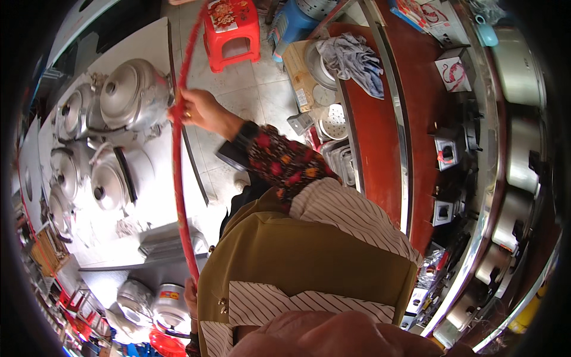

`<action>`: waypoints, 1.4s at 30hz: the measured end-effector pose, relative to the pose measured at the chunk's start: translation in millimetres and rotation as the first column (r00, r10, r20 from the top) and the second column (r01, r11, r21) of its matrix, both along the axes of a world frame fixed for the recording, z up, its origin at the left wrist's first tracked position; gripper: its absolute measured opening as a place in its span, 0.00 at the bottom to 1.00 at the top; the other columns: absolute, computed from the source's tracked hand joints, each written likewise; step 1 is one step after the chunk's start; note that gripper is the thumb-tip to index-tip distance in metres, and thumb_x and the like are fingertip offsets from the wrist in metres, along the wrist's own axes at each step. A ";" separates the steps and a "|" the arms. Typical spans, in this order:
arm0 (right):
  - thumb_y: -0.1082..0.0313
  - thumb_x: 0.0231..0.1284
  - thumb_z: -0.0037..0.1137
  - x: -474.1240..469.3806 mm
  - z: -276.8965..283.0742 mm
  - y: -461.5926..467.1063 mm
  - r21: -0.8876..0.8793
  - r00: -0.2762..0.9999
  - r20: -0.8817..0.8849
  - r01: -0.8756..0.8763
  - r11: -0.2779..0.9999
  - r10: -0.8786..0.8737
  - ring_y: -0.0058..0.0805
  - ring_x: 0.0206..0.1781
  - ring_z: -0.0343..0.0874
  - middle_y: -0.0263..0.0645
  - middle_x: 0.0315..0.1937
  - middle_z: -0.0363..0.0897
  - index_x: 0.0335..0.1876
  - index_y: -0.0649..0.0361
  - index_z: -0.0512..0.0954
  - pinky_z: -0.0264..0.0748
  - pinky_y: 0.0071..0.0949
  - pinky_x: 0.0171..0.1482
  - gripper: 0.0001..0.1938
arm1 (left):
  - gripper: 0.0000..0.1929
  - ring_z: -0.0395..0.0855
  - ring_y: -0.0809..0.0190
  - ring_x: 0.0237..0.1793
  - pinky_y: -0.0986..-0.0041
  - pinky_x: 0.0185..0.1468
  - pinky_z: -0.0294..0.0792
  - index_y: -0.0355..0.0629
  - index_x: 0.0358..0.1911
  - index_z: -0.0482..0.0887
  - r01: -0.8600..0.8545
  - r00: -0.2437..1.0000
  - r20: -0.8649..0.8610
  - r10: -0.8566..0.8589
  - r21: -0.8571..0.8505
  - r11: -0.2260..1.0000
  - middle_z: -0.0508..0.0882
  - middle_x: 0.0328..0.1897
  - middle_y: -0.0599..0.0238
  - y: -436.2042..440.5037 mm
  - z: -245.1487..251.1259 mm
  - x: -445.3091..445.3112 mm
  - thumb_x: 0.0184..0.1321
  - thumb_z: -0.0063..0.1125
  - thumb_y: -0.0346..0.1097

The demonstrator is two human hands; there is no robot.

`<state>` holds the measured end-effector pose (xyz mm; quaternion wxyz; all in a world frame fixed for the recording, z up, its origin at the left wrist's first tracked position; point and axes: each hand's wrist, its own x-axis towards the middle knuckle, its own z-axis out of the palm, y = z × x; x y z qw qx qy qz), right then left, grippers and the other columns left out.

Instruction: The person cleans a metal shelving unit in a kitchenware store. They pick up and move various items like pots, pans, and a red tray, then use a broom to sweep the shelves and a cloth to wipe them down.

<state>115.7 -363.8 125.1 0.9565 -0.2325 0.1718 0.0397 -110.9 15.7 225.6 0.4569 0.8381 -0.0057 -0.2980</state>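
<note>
A long red pole (179,178) runs upright through the left half of the head view, its upper end leaving the top edge. My right hand (200,109) is shut around its upper part, the arm stretched across my body. Lower down, my left hand (191,296) grips the pole's lower end; my clothing hides part of that hand. Just left of my right hand, a large lidded aluminium pot (129,91) stands on a pale display surface (154,192). Another lidded pot (107,185) stands nearer, beside the middle of the pole.
A red plastic stool (234,49) stands on the tiled floor (227,98). To the right are a cardboard box (296,67), a grey cloth (350,58) on a reddish-brown shelf (377,147), and a row of metal pots (526,154). More pots (171,308) stand at lower left.
</note>
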 end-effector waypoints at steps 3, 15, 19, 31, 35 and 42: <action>0.66 0.62 0.48 -106.9 -4.4 28.7 -0.019 0.989 -0.101 -0.111 0.994 0.109 0.41 0.42 0.81 0.46 0.36 0.78 0.39 0.57 0.66 0.77 0.41 0.49 0.06 | 0.07 0.68 0.68 0.26 0.78 0.31 0.61 0.42 0.37 0.74 0.147 0.985 -0.110 -0.130 0.164 0.975 0.72 0.26 0.68 49.0 -14.3 -68.7 0.56 0.54 0.33; 0.72 0.65 0.41 -351.3 -13.5 -68.9 -0.306 0.830 -0.517 0.049 0.951 -0.209 0.40 0.44 0.78 0.48 0.40 0.75 0.53 0.62 0.62 0.74 0.43 0.55 0.13 | 0.14 0.78 0.49 0.30 0.61 0.34 0.68 0.43 0.40 0.77 0.697 0.658 -0.514 -0.550 0.140 0.703 0.78 0.24 0.55 45.4 -113.5 -164.4 0.59 0.50 0.45; 0.70 0.66 0.43 -374.3 -57.1 -133.7 -0.391 0.868 -0.360 0.191 0.900 -0.341 0.40 0.42 0.79 0.46 0.36 0.77 0.53 0.59 0.67 0.76 0.39 0.46 0.11 | 0.16 0.75 0.52 0.25 0.62 0.31 0.66 0.44 0.39 0.77 0.628 0.731 -0.381 -0.567 0.048 0.777 0.75 0.19 0.61 -27.0 -159.2 -146.4 0.51 0.61 0.43; 0.66 0.67 0.42 -386.7 -146.1 -234.6 -0.496 0.829 -0.264 0.321 0.806 -0.493 0.34 0.40 0.75 0.42 0.37 0.75 0.56 0.55 0.67 0.72 0.37 0.46 0.14 | 0.15 0.72 0.49 0.24 0.61 0.32 0.63 0.40 0.28 0.74 0.677 0.736 -0.037 -0.676 0.043 0.735 0.75 0.22 0.58 -114.1 -276.1 -106.3 0.49 0.60 0.45; 0.67 0.69 0.38 -384.5 -160.8 -249.5 -0.519 0.842 -0.254 0.296 0.802 -0.476 0.31 0.41 0.73 0.40 0.39 0.73 0.60 0.56 0.64 0.69 0.32 0.48 0.16 | 0.16 0.71 0.49 0.25 0.60 0.31 0.62 0.40 0.33 0.74 0.743 0.663 -0.154 -0.732 0.023 0.668 0.74 0.25 0.56 -115.4 -293.7 -101.2 0.51 0.57 0.46; 0.67 0.66 0.46 -361.1 -180.2 -307.9 -0.501 0.825 -0.167 0.400 0.767 -0.539 0.32 0.42 0.76 0.39 0.40 0.75 0.59 0.52 0.66 0.72 0.34 0.47 0.16 | 0.11 0.71 0.49 0.24 0.59 0.28 0.62 0.42 0.30 0.76 0.824 0.558 -0.267 -0.786 0.071 0.562 0.73 0.22 0.57 -189.3 -297.0 -62.3 0.52 0.58 0.41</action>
